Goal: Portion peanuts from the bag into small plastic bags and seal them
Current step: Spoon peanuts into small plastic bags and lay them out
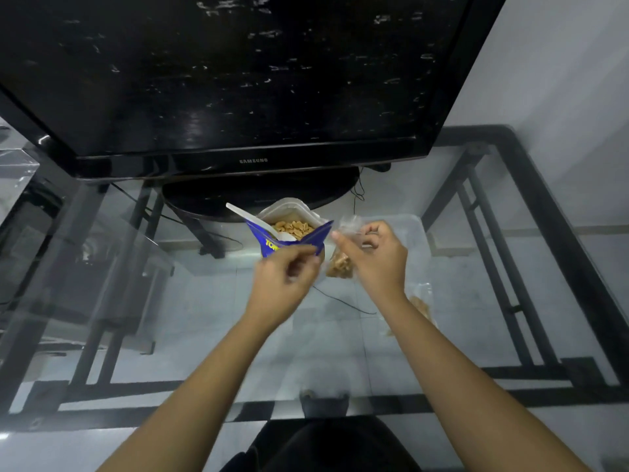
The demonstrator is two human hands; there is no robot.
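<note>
A: Left hand [286, 274] status?
B: Pinched on the near rim of the open peanut bag [289, 233], upright on the glass table [340, 335].
A: Right hand [374, 257]?
B: Fingers closed on the small bag [340, 264], part-filled, just right of the peanut bag.

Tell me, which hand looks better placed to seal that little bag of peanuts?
The right hand, probably. It already pinches the top of the small bag, whose peanuts hang below. The left hand is beside it, over the blue bag's edge; whether it grips anything is too blurred to tell.
</note>
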